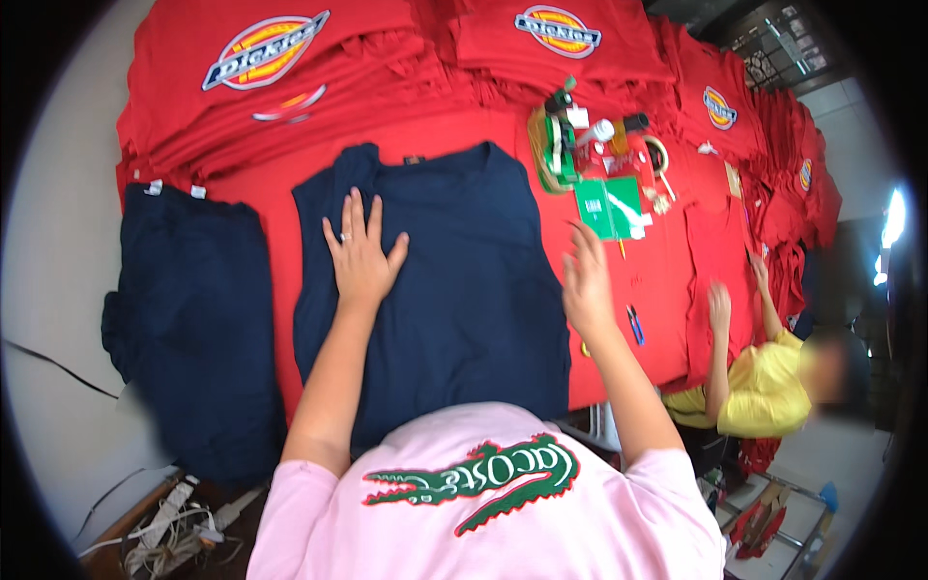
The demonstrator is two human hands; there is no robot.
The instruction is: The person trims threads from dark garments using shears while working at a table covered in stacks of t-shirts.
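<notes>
A navy sleeveless shirt [474,261] lies spread out in front of me on a red cloth surface [648,275], its neckline toward the far side. My left hand [365,253] rests flat on its upper left part with the fingers spread; a ring shows on one finger. At the shirt's right edge, my right hand [588,285] is raised with its fingers stretched upward, slightly bent. I see no object in it. A yellow thing [585,349], mostly hidden, lies below that hand, and a small blue tool [635,326] lies to its right.
Folded navy garments [193,319] are piled at the left. Stacks of red shirts [280,72] line the far side. A basket [541,159], bottles, a tape roll [657,155] and a green packet [609,206] stand far right. A person in yellow [764,387] handles red fabric at the right.
</notes>
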